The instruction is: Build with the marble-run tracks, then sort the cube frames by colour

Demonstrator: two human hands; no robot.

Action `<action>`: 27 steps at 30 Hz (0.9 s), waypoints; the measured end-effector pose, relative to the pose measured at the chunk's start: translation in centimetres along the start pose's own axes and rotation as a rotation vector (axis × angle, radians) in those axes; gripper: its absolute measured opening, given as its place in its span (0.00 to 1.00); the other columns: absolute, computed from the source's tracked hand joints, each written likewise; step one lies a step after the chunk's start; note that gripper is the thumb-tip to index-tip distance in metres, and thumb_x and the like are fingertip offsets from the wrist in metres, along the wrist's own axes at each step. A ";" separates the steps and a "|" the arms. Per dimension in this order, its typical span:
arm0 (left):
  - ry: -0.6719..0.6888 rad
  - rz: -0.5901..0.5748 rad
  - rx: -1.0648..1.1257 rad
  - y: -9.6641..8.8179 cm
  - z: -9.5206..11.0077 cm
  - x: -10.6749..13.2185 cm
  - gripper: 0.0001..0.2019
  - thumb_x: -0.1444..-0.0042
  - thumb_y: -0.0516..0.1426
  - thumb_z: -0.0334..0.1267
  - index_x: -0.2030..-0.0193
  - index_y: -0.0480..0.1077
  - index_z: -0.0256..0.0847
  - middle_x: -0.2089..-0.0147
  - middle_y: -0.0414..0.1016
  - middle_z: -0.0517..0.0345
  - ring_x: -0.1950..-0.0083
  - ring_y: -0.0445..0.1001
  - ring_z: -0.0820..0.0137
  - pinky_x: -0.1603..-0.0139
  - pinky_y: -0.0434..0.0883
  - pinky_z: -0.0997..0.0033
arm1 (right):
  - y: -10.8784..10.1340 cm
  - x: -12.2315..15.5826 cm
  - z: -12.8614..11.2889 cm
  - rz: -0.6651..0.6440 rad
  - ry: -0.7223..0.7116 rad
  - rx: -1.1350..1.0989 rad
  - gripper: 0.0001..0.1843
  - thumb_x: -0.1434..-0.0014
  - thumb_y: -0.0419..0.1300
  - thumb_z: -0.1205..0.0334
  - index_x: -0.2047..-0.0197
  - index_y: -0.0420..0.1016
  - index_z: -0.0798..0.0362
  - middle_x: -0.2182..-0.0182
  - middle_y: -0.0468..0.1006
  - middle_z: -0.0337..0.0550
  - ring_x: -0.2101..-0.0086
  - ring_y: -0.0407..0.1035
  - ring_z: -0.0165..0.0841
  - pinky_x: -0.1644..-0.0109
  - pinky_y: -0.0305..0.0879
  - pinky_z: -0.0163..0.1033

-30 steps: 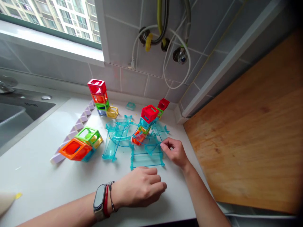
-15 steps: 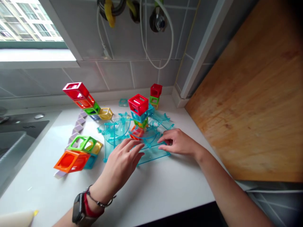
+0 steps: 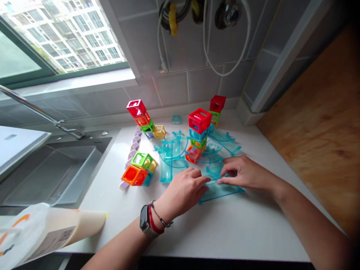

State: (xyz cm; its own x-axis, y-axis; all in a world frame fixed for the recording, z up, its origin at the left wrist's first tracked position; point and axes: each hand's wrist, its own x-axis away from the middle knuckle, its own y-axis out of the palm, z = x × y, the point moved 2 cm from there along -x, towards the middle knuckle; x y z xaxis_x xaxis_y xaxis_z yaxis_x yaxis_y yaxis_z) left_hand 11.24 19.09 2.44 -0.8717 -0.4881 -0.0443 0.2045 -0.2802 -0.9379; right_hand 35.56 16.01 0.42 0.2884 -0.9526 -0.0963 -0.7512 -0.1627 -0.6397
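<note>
Two curled hands (image 3: 182,191) (image 3: 246,172), grip unclear, flank a flat turquoise track (image 3: 221,190), its long axis running left to right.

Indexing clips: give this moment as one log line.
left hand: by blue track | right hand: by blue track | behind: red-topped block tower

Grey tiled wall (image 3: 173,90) fills twelve o'clock, with a metal valve (image 3: 227,15) and looping white cord (image 3: 223,75) near one. At ten o'clock a green-framed window (image 3: 45,71) shows a pale apartment block (image 3: 75,33), daylight whitening its sill (image 3: 98,79). A steel sink (image 3: 108,146) with faucet (image 3: 57,123) sits at nine, a wooden panel (image 3: 317,138) at three, and white counter (image 3: 247,228) spreads toward six.
</note>
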 end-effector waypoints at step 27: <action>0.173 0.082 0.103 0.7 0.2 0.0 0.06 0.30 0.59 0.36 0.52 0.79 0.44 0.46 0.76 0.50 0.51 0.73 0.61 0.50 0.72 0.60 | 0.2 -0.5 -1.1 0.103 0.122 0.077 0.21 0.35 0.65 0.47 0.73 0.81 0.53 0.79 0.74 0.37 0.76 0.63 0.29 0.70 0.54 0.35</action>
State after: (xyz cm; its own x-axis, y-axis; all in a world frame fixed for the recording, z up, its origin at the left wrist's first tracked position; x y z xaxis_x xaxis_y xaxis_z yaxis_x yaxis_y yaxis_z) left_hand 11.46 18.68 1.85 -0.9119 -0.3657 -0.1862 0.3147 -0.3323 -0.8891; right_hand 34.56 16.15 1.18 0.1347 -0.9881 -0.0738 -0.7237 -0.0472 -0.6884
